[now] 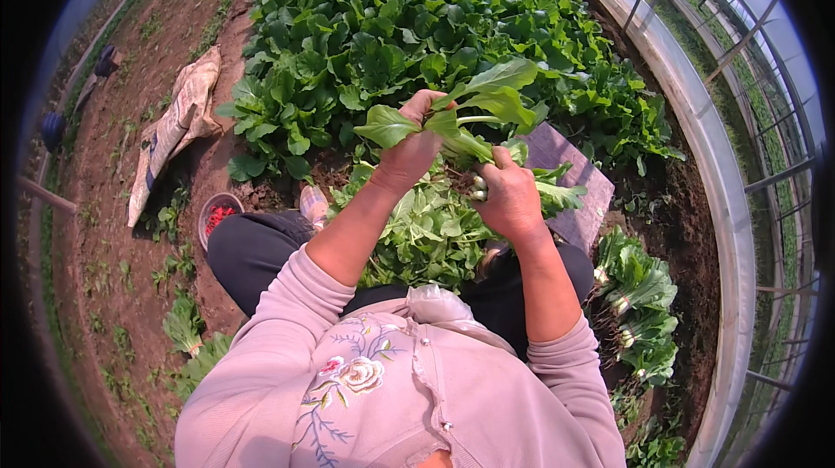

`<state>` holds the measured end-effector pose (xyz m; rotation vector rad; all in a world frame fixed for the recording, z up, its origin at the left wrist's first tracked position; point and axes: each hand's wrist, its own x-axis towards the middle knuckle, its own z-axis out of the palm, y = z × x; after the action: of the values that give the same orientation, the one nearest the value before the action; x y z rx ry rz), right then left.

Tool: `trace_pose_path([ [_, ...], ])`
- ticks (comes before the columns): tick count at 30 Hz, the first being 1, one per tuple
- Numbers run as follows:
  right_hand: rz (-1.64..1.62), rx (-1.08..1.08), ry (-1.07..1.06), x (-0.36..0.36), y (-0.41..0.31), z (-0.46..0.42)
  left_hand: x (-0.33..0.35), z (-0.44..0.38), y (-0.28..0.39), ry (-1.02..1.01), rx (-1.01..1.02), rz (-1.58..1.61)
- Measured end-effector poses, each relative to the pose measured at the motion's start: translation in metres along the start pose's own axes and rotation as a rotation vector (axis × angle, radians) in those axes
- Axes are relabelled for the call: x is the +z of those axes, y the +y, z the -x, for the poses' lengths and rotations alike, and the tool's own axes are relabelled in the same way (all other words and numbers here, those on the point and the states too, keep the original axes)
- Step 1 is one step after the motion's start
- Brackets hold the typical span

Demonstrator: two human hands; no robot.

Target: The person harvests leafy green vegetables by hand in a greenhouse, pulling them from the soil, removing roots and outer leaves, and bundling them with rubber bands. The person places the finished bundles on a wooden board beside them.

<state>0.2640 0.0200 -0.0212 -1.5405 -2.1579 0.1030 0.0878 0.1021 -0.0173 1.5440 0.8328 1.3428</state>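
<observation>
My left hand [417, 132] grips a leafy green plant [479, 109] with pale stems, its leaves spreading up and to the right. Lower and to the right, my right hand [509, 194] is closed around a small bunch of greens [558, 193]. The white stem bases [479, 189] of that bunch point left, towards fine roots. Both hands are close together in front of me. Beneath them, between my legs, lies a heap of loose leaves [430, 239]. Part of each bunch is hidden by my fingers.
A dense bed of leafy greens [417, 24] fills the ground ahead. On the right are a flat board [574, 174], tied bunches [642, 305] and plastic sheeting [730, 220]. Leftward sit a bowl of red pieces [218, 215], a woven sack [176, 122] and another bunch [184, 328].
</observation>
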Motion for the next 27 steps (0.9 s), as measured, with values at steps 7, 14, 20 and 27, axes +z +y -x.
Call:
trace_pose_path([
  [7,-0.005,-0.049,0.003,-0.002,-0.001,0.003,-0.008,-0.011,0.009,0.302,-0.358,0.787],
  [14,-0.044,-0.098,-0.063,0.001,-0.010,0.005,-0.024,-0.001,-0.009,0.454,-0.313,0.616],
  [20,-0.050,-0.055,-0.195,0.001,-0.013,0.007,-0.047,0.007,-0.031,0.611,-0.353,0.504],
  [27,-0.463,0.141,-0.084,-0.021,0.002,0.010,-0.096,0.061,-0.062,0.269,-0.615,-0.069],
])
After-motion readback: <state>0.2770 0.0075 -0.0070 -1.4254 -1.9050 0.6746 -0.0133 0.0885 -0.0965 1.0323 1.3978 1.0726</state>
